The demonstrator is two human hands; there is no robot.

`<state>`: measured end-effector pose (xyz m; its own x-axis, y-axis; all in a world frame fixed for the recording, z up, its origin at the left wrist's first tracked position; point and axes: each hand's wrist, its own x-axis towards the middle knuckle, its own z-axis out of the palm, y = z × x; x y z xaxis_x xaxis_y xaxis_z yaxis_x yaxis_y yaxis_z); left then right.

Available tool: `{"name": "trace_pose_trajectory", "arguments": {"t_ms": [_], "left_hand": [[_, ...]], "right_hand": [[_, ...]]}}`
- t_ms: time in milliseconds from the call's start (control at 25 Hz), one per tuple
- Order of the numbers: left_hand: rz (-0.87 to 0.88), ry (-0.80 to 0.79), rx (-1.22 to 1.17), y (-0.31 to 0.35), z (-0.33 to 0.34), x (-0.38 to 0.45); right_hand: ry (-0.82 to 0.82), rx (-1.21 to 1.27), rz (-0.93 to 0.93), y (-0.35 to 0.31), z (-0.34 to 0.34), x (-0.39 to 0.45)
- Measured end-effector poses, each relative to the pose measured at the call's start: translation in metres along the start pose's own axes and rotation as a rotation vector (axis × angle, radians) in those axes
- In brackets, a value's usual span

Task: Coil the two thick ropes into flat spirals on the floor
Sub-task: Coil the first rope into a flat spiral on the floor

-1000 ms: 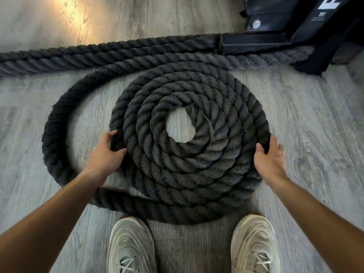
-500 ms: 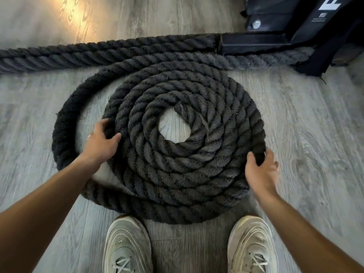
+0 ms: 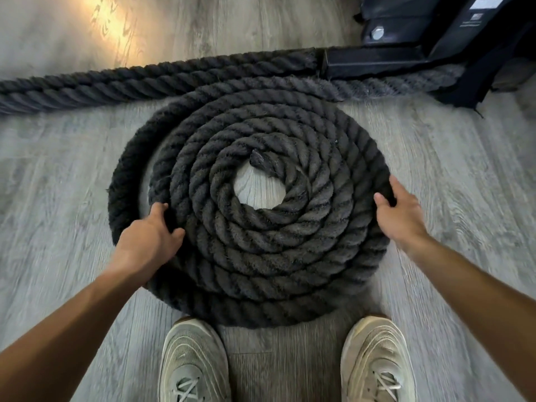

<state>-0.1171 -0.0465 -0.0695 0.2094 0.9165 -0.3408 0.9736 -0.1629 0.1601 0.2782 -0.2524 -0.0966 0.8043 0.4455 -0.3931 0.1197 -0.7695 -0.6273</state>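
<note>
1. My left hand [image 3: 148, 242] sits on the near-left edge of the coiled rope [image 3: 269, 245], thumb lying over the top of a turn and the fingers curled down into the gap between that turn and the loose outer loop, so it grips the rope there
2. My right hand [image 3: 398, 211] is on the far side of the spiral from my left, at its right rim; the fingers reach round the outermost turn and the thumb presses on top, so it holds that turn
3. Between my two hands the coiled rope lies flat on the grey wood floor [image 3: 452, 175] as a spiral of several tight turns, with a small bare patch of floor at its middle
4. The frayed rope end [image 3: 259, 161] sits at the inner edge of that hole, beyond my fingers and roughly midway between them
5. Just outside my left fingers the outer loop [image 3: 121, 181] stands apart from the spiral, with a sliver of floor showing between them
6. Well beyond both hands a second rope [image 3: 139, 82] runs straight across the floor, touching the far rim of the spiral, up to a black metal base [image 3: 374, 60]
7. Nearer me than my hands, my two pale shoes [image 3: 193, 362] stand just beside the spiral's near edge
</note>
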Motion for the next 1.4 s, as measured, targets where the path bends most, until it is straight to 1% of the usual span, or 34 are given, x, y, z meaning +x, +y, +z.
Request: {"name": "trace_pose_trajectory", "arguments": {"t_ms": [80, 200, 320, 400, 440, 560, 640, 760, 840, 920, 1040, 1080, 1160, 1200, 1240, 1280, 1320, 1400], "left_hand": [[0.019, -0.009, -0.044, 0.005, 0.002, -0.022], [0.066, -0.043, -0.038, 0.016, 0.004, -0.044], [0.054, -0.100, 0.044, 0.016, -0.005, -0.042], [0.001, -0.153, 0.118, 0.015, -0.015, -0.026], [-0.027, -0.156, 0.119, 0.014, -0.019, -0.014], [-0.044, -0.050, 0.034, 0.010, -0.025, 0.020], [-0.052, 0.007, -0.057, 0.000, -0.025, 0.036], [-0.069, -0.001, -0.162, -0.016, -0.022, 0.041], [-0.090, -0.029, -0.264, -0.017, -0.017, 0.032], [-0.088, -0.047, -0.315, -0.012, -0.011, 0.017], [-0.069, -0.148, -0.353, 0.002, -0.003, -0.019], [-0.064, -0.216, -0.390, 0.007, -0.001, -0.033], [-0.048, -0.403, -0.446, 0.019, 0.000, -0.053], [-0.042, -0.494, -0.429, 0.023, -0.001, -0.055], [-0.043, -0.546, -0.369, 0.028, -0.004, -0.051], [-0.052, -0.544, -0.288, 0.031, -0.007, -0.042], [-0.060, -0.498, -0.209, 0.032, -0.010, -0.031], [-0.063, -0.329, -0.113, 0.034, -0.015, -0.003]], "right_hand": [[0.009, 0.018, -0.030, -0.020, -0.008, 0.033], [0.088, 0.040, 0.006, -0.032, -0.019, 0.050], [0.167, 0.040, 0.016, -0.013, -0.013, 0.016], [0.146, 0.064, 0.051, 0.010, -0.005, -0.023], [0.127, 0.048, 0.083, 0.020, 0.000, -0.043], [0.091, -0.061, 0.105, 0.037, 0.010, -0.084], [0.075, -0.100, 0.090, 0.037, 0.011, -0.081], [0.052, -0.079, 0.118, 0.033, 0.005, -0.053], [0.041, -0.060, 0.149, 0.033, -0.002, -0.035], [0.023, -0.071, 0.147, 0.038, -0.015, -0.016], [0.036, -0.063, 0.101, 0.044, -0.044, 0.009], [0.062, -0.046, 0.089, 0.044, -0.055, 0.016], [0.145, 0.019, 0.079, 0.042, -0.076, 0.026], [0.192, 0.037, 0.084, 0.042, -0.083, 0.026], [0.238, 0.038, 0.098, 0.041, -0.087, 0.021], [0.275, 0.023, 0.125, 0.043, -0.086, 0.013], [0.297, 0.002, 0.164, 0.048, -0.080, 0.001], [0.275, -0.040, 0.223, 0.064, -0.055, -0.035]]}}
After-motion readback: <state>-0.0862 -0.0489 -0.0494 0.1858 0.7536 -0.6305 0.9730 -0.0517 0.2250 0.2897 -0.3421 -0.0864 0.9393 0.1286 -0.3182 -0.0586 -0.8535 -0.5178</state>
